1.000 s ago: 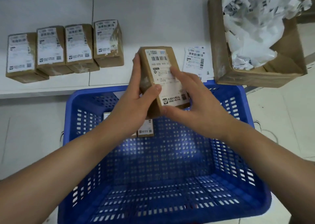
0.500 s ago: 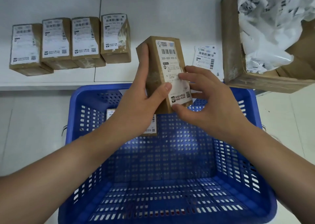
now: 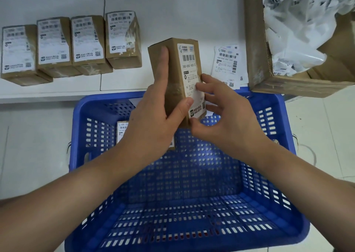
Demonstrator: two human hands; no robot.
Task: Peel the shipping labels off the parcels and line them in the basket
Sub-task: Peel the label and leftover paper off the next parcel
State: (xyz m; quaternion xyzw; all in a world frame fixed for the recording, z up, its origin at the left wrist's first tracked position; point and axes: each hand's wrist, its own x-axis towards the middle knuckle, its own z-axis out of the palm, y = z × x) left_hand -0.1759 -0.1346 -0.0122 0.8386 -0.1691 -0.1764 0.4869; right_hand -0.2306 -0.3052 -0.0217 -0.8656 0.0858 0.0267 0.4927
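Observation:
My left hand grips a brown cardboard parcel held upright above the far end of the blue plastic basket. A white shipping label covers the parcel's front face. My right hand has its fingers curled at the label's right edge and its thumb at the lower corner. Another labelled parcel lies inside the basket at its far end, mostly hidden behind my left hand.
Several labelled brown parcels stand in a row on the white shelf at the left. A loose peeled label lies on the shelf to the right. A large cardboard box full of crumpled white label paper stands at the far right.
The parcel has stayed in my left hand over the basket. My right hand's fingers slid from the label's face to its right edge and lower corner.

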